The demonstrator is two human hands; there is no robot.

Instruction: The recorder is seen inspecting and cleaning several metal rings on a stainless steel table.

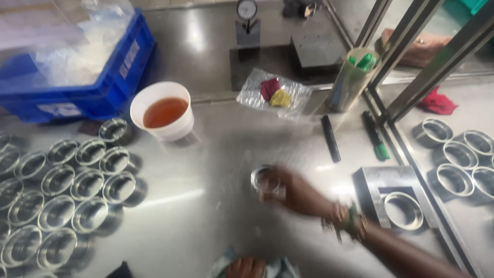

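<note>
Your right hand point(296, 193) is out over the middle of the table point(206, 154), fingers curled round a metal ring point(265, 180), its open bore tipped toward you. Your left hand point(247, 267) sits at the near edge, closed on a cloth point(275, 267), just below the ring, so it's the nearer helper.

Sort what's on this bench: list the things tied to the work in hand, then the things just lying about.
In the work:
right hand holding a metal ring
left hand on a cloth
rows of metal rings
ring in a metal block

Lying about:
cup of brown liquid
blue crate
two markers
plastic bag
dial gauge
</note>
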